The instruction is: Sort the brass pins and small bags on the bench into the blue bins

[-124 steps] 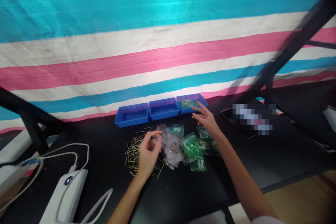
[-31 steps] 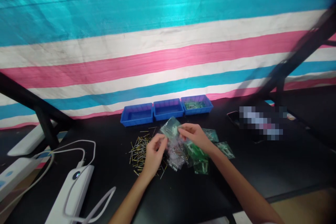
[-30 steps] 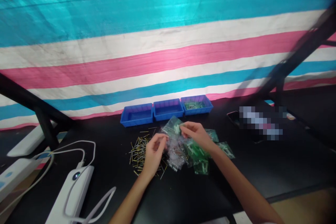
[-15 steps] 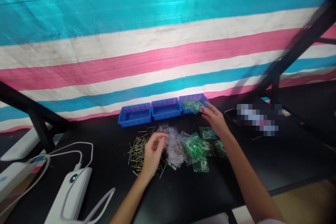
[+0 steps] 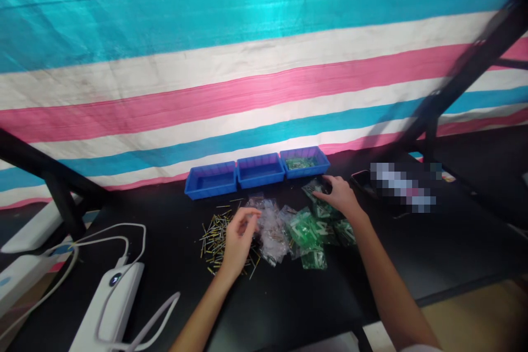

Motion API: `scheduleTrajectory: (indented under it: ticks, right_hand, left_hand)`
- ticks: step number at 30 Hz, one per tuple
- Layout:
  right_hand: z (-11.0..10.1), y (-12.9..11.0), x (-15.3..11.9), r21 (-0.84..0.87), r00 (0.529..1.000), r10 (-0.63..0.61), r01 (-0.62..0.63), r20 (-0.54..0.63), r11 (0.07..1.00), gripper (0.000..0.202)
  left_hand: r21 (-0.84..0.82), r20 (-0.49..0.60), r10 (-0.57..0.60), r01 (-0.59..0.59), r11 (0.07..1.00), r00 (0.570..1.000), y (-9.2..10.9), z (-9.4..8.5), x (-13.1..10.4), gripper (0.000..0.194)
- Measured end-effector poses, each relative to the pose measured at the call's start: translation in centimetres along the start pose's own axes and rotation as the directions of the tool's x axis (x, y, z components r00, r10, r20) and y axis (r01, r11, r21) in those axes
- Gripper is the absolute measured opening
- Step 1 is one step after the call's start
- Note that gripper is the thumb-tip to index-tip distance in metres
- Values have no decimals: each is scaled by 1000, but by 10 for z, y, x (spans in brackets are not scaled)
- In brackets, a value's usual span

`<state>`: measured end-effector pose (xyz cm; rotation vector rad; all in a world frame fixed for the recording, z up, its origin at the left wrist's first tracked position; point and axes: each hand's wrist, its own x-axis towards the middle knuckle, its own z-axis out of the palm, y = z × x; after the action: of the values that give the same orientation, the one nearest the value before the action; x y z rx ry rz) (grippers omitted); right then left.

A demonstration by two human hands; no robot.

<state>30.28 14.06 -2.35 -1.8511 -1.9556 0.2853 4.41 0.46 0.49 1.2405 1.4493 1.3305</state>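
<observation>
My left hand [image 5: 239,234] rests between a pile of thin metal pins with yellowish ends [image 5: 213,236] and a heap of clear plastic bags [image 5: 273,234]. Its fingers are loosely curled, the thumb a little apart, and nothing shows in them. At the right, the thumb and fingers of my right hand [image 5: 341,196] are around a small green plastic bag [image 5: 315,191], just in front of the right-hand blue bin [image 5: 305,169]. More green plastic bags [image 5: 307,231] with small pieces inside lie below that hand. Similar green bags [image 5: 300,163] lie inside the right-hand bin.
Two more blue bins, the left one [image 5: 212,180] and the middle one [image 5: 260,170], stand in the same row. A white power bank [image 5: 109,305] with white cables lies at the left. A dark phone [image 5: 363,180] lies at the right. Behind hangs a striped sheet [image 5: 206,88].
My right hand has come down from the right-hand bin and taken a green bag between its fingers. The green bag at that bin's front edge now lies inside. My left hand has hardly moved.
</observation>
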Motion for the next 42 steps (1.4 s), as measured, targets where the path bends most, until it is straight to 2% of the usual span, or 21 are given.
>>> scheduleTrajectory:
  ticks: [2,4,6,8,10,12,13,15,18,21,24,26,28,31,32,34,36,39,42]
  right_hand:
    - [1,0,-1,-45,998,40,-38,53,998,56]
    - [2,-3,-1,0,995,19,-19,96,1000,49]
    - [2,-8,-2,98,994,-63,54,85,994,38]
    - [0,-19,-4,234,986,-163,153,24,960,27]
    - [-1,-36,-9,408,976,-215,208,-28,889,24]
    - [-1,-56,-19,593,974,-228,190,-11,782,28]
    - [-1,-67,-26,682,967,-252,164,31,712,30]
    - [0,-86,-40,825,917,-360,64,174,562,30]
    - [3,-105,-58,903,826,-484,-68,289,423,27]
    - [4,-111,-65,920,797,-551,-15,248,392,19]
    - [3,-110,-63,899,809,-580,178,98,400,6]
    - [2,-108,-60,869,814,-580,272,22,414,17]
    - [2,-108,-59,851,821,-570,304,-6,428,20]
    - [4,-108,-61,850,859,-510,228,54,474,4]
    - [5,-108,-62,852,871,-482,178,97,493,6]
    - [6,-110,-64,862,876,-444,69,188,502,20]
    - [6,-110,-63,885,871,-426,-22,246,465,25]
    - [3,-107,-56,915,904,-350,-98,246,391,27]
    - [-3,-96,-41,917,964,-190,-101,186,385,29]
  left_hand:
    - [0,0,-1,1,1000,1000,0,0,0,20]
    - [7,1,1,-1,1000,1000,0,1,0,20]
    - [21,4,3,-4,1000,1000,0,1,-1,20]
    - [29,3,5,-5,1000,1000,0,2,-1,20]
    - [13,-11,6,-6,1000,1000,-1,3,0,22]
    - [-28,-33,11,-12,1000,999,-2,4,1,27]
    - [-49,-37,14,-16,999,999,-3,5,2,31]
    - [-73,-23,13,-15,997,1000,-5,6,2,38]
    - [-50,20,-1,2,999,1000,-8,5,1,32]
    - [10,7,83,-83,997,997,-8,2,-1,18]
    - [106,-37,235,-230,967,971,-5,-2,0,14]
    - [151,-64,286,-274,950,956,-4,-4,0,15]
    - [160,-72,300,-286,945,951,-5,-5,1,15]
    - [153,-77,269,-255,955,960,-5,-4,1,10]
    - [149,-78,237,-224,963,968,-5,-3,0,9]
    - [139,-89,168,-155,978,982,-4,-2,0,24]
    - [115,-100,119,-107,988,988,-2,-2,-1,37]
    - [31,-86,76,-74,997,993,0,-2,-2,37]
    - [-38,-61,59,-62,997,996,0,-3,-1,31]
